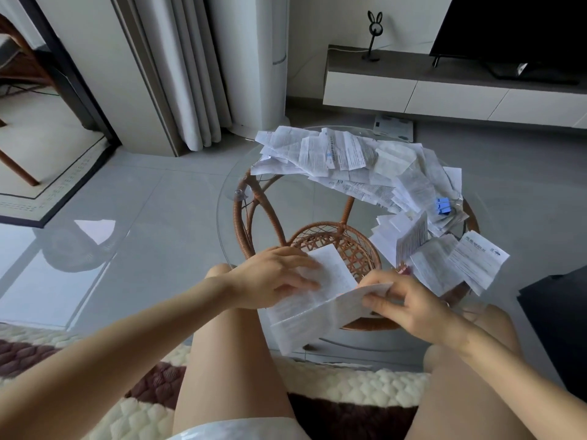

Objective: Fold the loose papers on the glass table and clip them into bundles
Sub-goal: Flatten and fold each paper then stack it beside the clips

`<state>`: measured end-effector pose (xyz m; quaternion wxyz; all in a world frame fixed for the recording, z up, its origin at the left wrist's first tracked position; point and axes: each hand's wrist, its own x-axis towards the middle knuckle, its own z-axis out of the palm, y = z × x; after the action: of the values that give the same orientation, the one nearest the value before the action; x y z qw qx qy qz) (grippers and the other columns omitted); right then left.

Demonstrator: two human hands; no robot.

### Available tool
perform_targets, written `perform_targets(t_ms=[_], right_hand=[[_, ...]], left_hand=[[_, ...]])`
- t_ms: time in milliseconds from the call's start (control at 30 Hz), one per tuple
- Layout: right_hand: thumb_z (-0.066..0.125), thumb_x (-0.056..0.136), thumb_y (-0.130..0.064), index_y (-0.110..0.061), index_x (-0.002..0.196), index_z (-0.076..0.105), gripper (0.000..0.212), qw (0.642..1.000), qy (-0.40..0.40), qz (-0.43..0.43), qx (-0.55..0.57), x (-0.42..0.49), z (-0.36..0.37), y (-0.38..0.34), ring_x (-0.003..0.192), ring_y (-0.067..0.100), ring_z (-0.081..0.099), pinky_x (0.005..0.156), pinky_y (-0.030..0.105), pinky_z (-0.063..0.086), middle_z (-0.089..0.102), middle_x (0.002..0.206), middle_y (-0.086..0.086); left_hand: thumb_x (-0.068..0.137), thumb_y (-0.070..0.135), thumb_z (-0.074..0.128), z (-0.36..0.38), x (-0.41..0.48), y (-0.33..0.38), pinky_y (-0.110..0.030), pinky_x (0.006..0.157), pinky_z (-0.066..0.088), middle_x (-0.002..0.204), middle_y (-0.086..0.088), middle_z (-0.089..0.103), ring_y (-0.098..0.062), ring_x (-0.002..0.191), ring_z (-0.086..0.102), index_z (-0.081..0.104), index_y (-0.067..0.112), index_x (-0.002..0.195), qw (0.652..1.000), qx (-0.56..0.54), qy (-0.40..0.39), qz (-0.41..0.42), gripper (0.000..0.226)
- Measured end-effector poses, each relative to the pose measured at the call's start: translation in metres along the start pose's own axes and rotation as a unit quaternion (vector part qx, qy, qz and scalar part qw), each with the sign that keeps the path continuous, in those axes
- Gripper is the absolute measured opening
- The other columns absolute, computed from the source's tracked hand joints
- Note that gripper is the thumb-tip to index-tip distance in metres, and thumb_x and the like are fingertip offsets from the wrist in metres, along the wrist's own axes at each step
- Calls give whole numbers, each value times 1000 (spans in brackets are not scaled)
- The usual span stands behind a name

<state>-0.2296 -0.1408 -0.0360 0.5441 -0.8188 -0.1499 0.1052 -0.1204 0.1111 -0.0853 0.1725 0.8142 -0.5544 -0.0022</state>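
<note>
A printed white sheet (317, 309) lies half folded at the near edge of the round glass table (228, 198). My left hand (273, 279) presses its far half flat with straight fingers. My right hand (409, 304) pinches the lifted near half at its right edge. A large heap of loose printed papers (355, 160) covers the far and right side of the table. Blue binder clips (442, 205) lie on the heap at the right. More folded papers (444, 262) sit at the right, close to my right hand.
Under the glass is a rattan frame with a woven basket shelf (343, 242). My bare knees are against the table's near edge, above a knitted rug (95, 408). A low white TV cabinet (444, 90), curtains and a dark object (559, 315) at the right surround the table.
</note>
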Motion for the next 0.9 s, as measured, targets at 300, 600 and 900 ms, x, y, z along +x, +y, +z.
perform_targets(t_ms=[300,600,900], right_hand=[[55,89,-30,-20,102,64,18,997,47,51,21,38,2,4,92,10,62,77,22,51,66,92,-9],[58,92,-28,-27,86,53,8,949,-6,109,-296,75,7,16,60,-1,39,55,22,30,42,63,-15],[53,92,-21,-18,62,37,34,907,105,141,-382,62,29,11,65,13,43,48,16,22,39,62,-8]], left_hand=[[63,25,84,-2,-6,17,-7,85,23,94,10,63,-3,90,44,67,25,97,995,20,75,-63,37],[80,5,68,-4,-42,14,-20,69,44,76,13,67,-4,72,60,70,18,79,824,-186,282,-454,14],[84,23,71,-24,-31,87,-43,71,60,81,-13,67,-27,66,71,52,8,101,666,-476,128,-560,30]])
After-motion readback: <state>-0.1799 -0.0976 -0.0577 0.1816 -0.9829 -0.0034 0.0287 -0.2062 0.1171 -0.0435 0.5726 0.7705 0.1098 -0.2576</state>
